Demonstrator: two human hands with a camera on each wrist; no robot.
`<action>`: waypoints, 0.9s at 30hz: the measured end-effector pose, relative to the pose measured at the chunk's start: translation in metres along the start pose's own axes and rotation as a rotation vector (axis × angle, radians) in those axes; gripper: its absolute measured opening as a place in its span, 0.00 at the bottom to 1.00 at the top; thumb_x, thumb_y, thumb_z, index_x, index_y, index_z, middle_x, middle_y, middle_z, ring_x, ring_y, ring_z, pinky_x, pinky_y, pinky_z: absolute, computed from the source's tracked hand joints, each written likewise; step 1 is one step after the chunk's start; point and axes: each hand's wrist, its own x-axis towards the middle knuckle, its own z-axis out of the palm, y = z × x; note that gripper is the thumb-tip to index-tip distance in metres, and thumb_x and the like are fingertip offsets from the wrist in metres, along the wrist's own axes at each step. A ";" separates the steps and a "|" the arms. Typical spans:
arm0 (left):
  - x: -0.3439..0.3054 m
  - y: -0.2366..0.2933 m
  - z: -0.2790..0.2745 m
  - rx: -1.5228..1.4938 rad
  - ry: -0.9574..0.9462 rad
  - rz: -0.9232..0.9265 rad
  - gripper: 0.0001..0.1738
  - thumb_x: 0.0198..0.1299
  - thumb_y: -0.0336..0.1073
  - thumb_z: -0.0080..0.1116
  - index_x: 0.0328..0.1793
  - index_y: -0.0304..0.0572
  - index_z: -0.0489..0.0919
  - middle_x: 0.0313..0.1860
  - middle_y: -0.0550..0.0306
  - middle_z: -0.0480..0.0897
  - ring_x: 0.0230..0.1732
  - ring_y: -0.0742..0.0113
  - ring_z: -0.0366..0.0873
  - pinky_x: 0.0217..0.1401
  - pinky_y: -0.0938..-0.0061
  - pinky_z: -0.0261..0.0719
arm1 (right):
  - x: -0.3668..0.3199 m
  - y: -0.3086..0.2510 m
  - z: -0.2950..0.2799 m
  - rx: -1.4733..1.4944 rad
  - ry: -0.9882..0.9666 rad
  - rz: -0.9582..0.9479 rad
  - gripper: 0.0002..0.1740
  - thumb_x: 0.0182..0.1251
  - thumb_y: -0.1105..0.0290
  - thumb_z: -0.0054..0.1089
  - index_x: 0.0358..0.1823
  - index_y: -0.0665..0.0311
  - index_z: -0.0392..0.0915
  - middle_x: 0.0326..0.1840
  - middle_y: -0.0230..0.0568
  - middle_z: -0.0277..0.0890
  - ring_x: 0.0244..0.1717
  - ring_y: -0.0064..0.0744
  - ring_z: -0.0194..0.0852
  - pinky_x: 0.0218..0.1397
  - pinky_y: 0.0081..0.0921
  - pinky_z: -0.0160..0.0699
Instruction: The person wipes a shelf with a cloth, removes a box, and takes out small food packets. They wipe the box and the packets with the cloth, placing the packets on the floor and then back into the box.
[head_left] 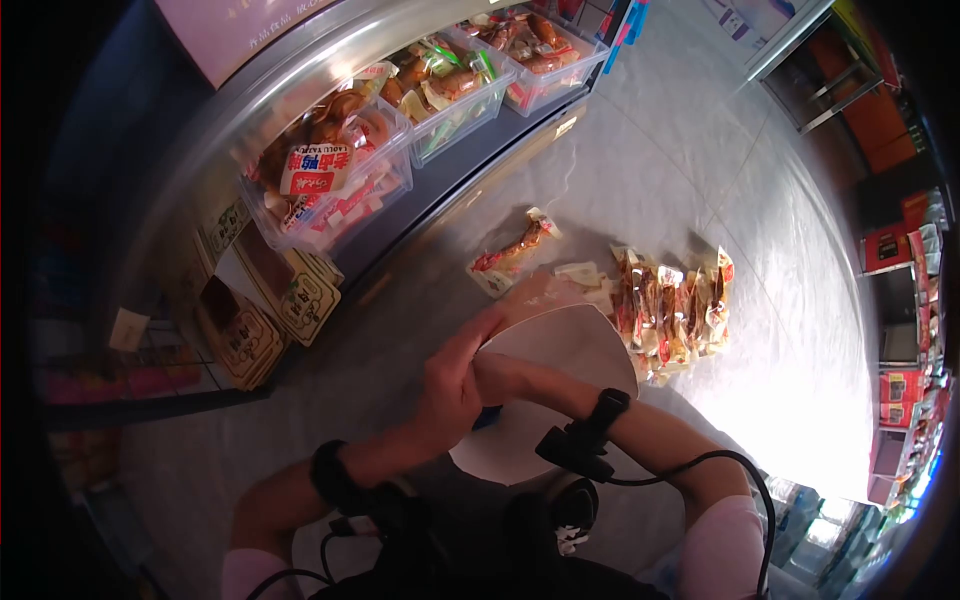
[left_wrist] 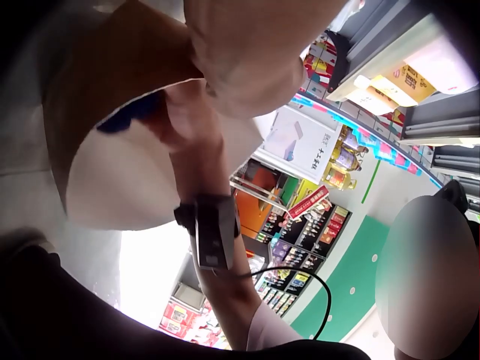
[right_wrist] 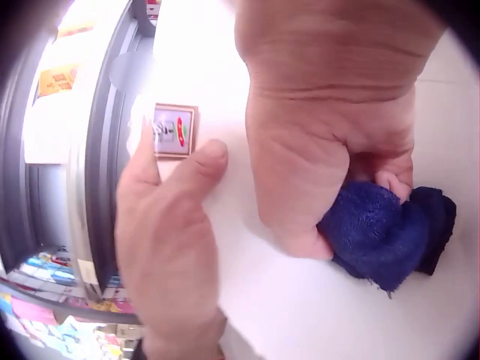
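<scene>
Right wrist view showed the right hand (right_wrist: 330,146) with its fingers curled round a bunched navy cloth (right_wrist: 375,232), against what I took for a white-faced container (head_left: 575,350), though it might have been a curved board. The left hand (right_wrist: 171,247) was clamped on its left edge, thumb on the near face. From where I stood, the piece was held up in front of the body, right of the shelf (head_left: 435,205), with sealed meat packets (head_left: 675,305) lying on the grey floor (head_left: 650,170) beyond its far right side. It looked like wiping; doing that well, I judged, meant bracing the edge firmly, pressing the cloth flat, working into the curve without bending the wall, and staying clear of those packets.
</scene>
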 end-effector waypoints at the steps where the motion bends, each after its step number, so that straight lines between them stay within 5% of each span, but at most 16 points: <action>1: 0.003 0.000 -0.007 0.000 -0.007 0.008 0.30 0.50 0.15 0.32 0.62 0.31 0.66 0.57 0.38 0.72 0.60 0.49 0.71 0.63 0.67 0.65 | -0.009 -0.010 0.006 -0.013 -0.056 0.060 0.21 0.50 0.58 0.57 0.41 0.66 0.78 0.38 0.45 0.79 0.43 0.39 0.76 0.48 0.32 0.70; 6: 0.022 0.004 -0.025 0.027 0.042 0.085 0.31 0.49 0.13 0.35 0.63 0.33 0.67 0.58 0.39 0.71 0.58 0.48 0.72 0.62 0.66 0.67 | -0.069 -0.060 0.026 -0.094 -0.313 0.142 0.22 0.52 0.61 0.54 0.44 0.70 0.74 0.30 0.46 0.76 0.32 0.32 0.74 0.39 0.29 0.71; 10: 0.030 0.001 -0.036 0.128 0.048 0.164 0.32 0.47 0.12 0.36 0.63 0.32 0.66 0.59 0.39 0.71 0.61 0.47 0.68 0.63 0.65 0.65 | -0.115 -0.062 0.000 -0.079 -0.284 0.201 0.19 0.52 0.64 0.56 0.42 0.71 0.75 0.22 0.43 0.73 0.24 0.30 0.72 0.29 0.27 0.69; 13: 0.036 0.001 -0.045 0.212 0.070 0.205 0.32 0.45 0.12 0.39 0.62 0.31 0.66 0.60 0.40 0.70 0.63 0.45 0.65 0.63 0.62 0.63 | -0.152 -0.067 -0.019 0.027 -0.331 0.297 0.20 0.51 0.64 0.57 0.42 0.71 0.76 0.26 0.42 0.76 0.28 0.28 0.74 0.33 0.26 0.71; 15: 0.036 0.006 -0.047 0.226 0.067 0.199 0.32 0.45 0.13 0.41 0.62 0.31 0.67 0.60 0.41 0.69 0.63 0.44 0.65 0.63 0.58 0.62 | -0.171 -0.086 -0.020 0.180 0.329 0.284 0.19 0.49 0.70 0.59 0.43 0.71 0.75 0.27 0.38 0.76 0.30 0.21 0.73 0.33 0.21 0.72; 19: 0.029 0.025 -0.027 0.435 -0.061 0.323 0.32 0.45 0.20 0.51 0.63 0.33 0.67 0.61 0.44 0.69 0.61 0.44 0.67 0.57 0.45 0.58 | -0.150 -0.098 -0.007 -0.064 1.020 -0.004 0.13 0.49 0.74 0.57 0.38 0.70 0.75 0.28 0.38 0.74 0.29 0.26 0.73 0.36 0.22 0.72; 22: 0.018 0.023 -0.006 0.465 -0.079 0.307 0.32 0.47 0.25 0.55 0.63 0.34 0.67 0.61 0.46 0.69 0.61 0.44 0.67 0.54 0.40 0.57 | -0.104 -0.060 -0.002 -0.818 1.222 0.014 0.20 0.48 0.71 0.61 0.45 0.67 0.74 0.36 0.43 0.71 0.39 0.44 0.72 0.39 0.33 0.73; 24: 0.014 0.014 0.002 0.497 -0.044 0.319 0.28 0.48 0.28 0.56 0.60 0.34 0.70 0.61 0.47 0.69 0.61 0.45 0.67 0.53 0.37 0.57 | -0.080 0.015 -0.007 -1.143 1.048 0.150 0.21 0.52 0.68 0.58 0.50 0.64 0.72 0.47 0.43 0.71 0.49 0.45 0.70 0.49 0.39 0.70; 27: -0.001 0.012 0.016 0.626 -0.064 0.495 0.26 0.48 0.31 0.57 0.57 0.36 0.73 0.60 0.49 0.70 0.61 0.47 0.67 0.52 0.32 0.56 | -0.058 0.063 0.015 -0.895 1.019 0.103 0.21 0.57 0.62 0.53 0.52 0.59 0.72 0.52 0.44 0.72 0.53 0.43 0.69 0.53 0.39 0.68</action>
